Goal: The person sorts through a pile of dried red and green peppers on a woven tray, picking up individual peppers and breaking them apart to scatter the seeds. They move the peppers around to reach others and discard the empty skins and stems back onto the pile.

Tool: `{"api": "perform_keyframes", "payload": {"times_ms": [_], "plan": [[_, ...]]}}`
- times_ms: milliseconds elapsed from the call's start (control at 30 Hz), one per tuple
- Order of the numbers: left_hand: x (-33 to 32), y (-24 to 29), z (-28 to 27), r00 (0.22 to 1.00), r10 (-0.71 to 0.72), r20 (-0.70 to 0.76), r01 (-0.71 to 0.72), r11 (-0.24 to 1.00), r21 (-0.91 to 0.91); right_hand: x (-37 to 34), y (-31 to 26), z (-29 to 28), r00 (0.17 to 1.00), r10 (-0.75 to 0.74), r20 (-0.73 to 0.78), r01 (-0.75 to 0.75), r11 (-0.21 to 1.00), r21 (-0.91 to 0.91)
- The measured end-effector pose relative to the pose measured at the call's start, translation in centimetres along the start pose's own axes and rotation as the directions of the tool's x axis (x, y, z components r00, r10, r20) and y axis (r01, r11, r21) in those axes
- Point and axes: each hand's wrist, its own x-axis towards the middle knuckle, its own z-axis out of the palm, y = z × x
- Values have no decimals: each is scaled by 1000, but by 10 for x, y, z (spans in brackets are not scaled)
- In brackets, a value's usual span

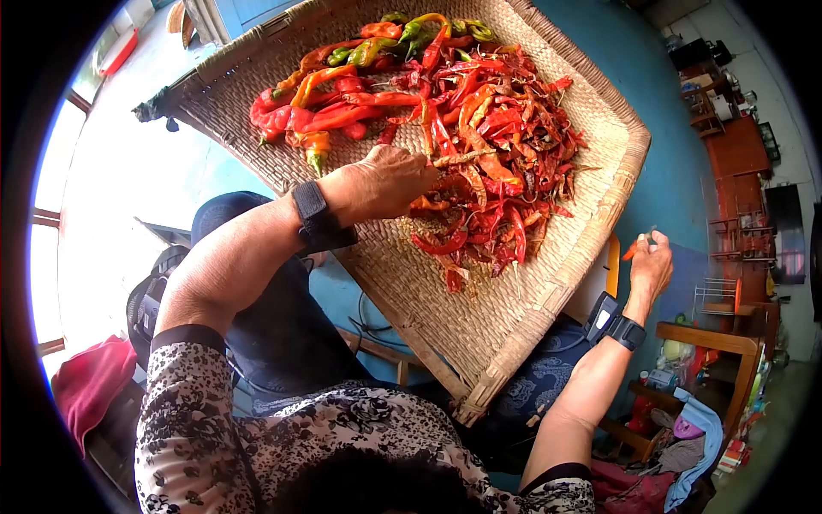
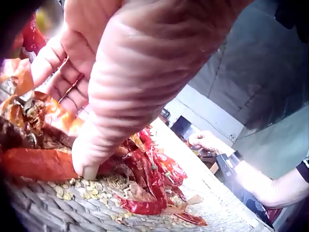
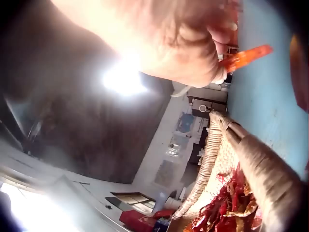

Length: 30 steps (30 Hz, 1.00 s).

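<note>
A woven tray holds a heap of red dried chili peppers. My left hand is down at the near left side of this heap. In the left wrist view, its thumb presses on a red chili pepper, with its fingers bent behind the crumpled orange pieces. Beyond the tray's right edge, my right hand is raised, pinching an orange-red chili pepper that sticks out past the fingertips.
Fresher red and green peppers lie at the tray's far left. Pale seeds are scattered on the weave under the left thumb. The tray's raised rim passes below the right hand. A wooden chair with clothes stands at right.
</note>
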Motion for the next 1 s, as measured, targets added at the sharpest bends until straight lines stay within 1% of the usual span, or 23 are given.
{"api": "perform_keyframes", "payload": {"times_ms": [33, 67, 100, 167, 200, 267, 300, 333, 367, 400, 433, 467, 500, 567, 600, 633, 700, 733, 767, 833, 867, 900, 1000], "plan": [[5, 2, -2, 987, -60, 148, 68, 997, -44, -1, 6, 9, 992, -89, -93, 88, 996, -12], [7, 4, -2, 987, -60, 146, 67, 997, -44, -1, 12, 15, 967, -177, -184, 174, 984, -32], [9, 4, 0, 985, -23, 169, 33, 998, -54, -1, 8, 14, 967, -177, -185, 174, 984, -31], [11, 7, -2, 981, 11, 193, 1, 998, -63, -7, -14, 10, 957, -266, -120, 289, 920, 266], [13, 10, -7, 978, 17, 206, -8, 999, -43, -12, -32, 5, 948, -290, -130, 318, 880, 353], [18, 11, -9, 975, 27, 222, -22, 999, -23, -21, -59, 4, 911, -383, -150, 409, 799, 441], [23, 8, -7, 990, 1, 140, 23, 985, -173, -26, -70, 4, 892, -428, -147, 445, 769, 459], [25, 9, -10, 997, -37, 63, 56, 945, -322, -31, -82, 5, 886, -456, -84, 430, 739, 518], [27, 10, -16, 997, -33, 67, 53, 946, -320, -38, -93, 5, 874, -485, -23, 409, 708, 576], [29, 15, -36, 997, -77, 16, 74, 844, -532, -47, -107, 1, 857, -513, 56, 366, 682, 633], [30, 18, -46, 991, -134, -24, 76, 693, -716, -50, -112, 6, 817, -564, 122, 324, 623, 712], [38, 4, -27, 993, -120, -6, 71, 626, -777, -55, -120, 7, 788, -593, 166, 297, 601, 742], [39, 5, -25, 993, -121, -5, 73, 626, -776, -59, -127, 7, 754, -623, 206, 267, 579, 771], [41, 10, -23, 988, -146, -55, -1, 350, -937, -65, -137, 11, 701, -645, 303, 93, 504, 859], [41, 14, -25, 991, -125, -57, -21, 274, -961, -68, -144, 2, 670, -657, 346, 5, 470, 882], [39, 17, -29, 990, -126, -57, -20, 274, -962, -70, -146, 3, 670, -657, 346, 5, 470, 882], [35, 22, -39, 998, -66, 19, 30, 179, -983, -71, -149, 8, 664, -675, 322, 61, 478, 876], [34, 23, -40, 998, -57, 40, 49, 161, -986, -69, -149, 12, 684, -705, 188, 287, 497, 819], [34, 23, -39, 998, -57, 40, 49, 160, -986, -69, -149, 10, 684, -705, 188, 287, 497, 819], [34, 25, -36, 999, -40, 31, 37, 180, -983, -72, -151, 4, 657, -691, 301, 10, 407, 913], [33, 28, -36, 998, -55, 5, 12, 137, -991, -74, -152, 3, 655, -693, 302, 11, 408, 913], [33, 27, -35, 998, -57, 3, 11, 136, -991, -75, -152, 3, 669, -685, 289, 8, 396, 918], [36, 26, -33, 997, -68, -42, -29, 188, -982, -77, -153, 8, 693, -672, 262, -3, 360, 933]]}}
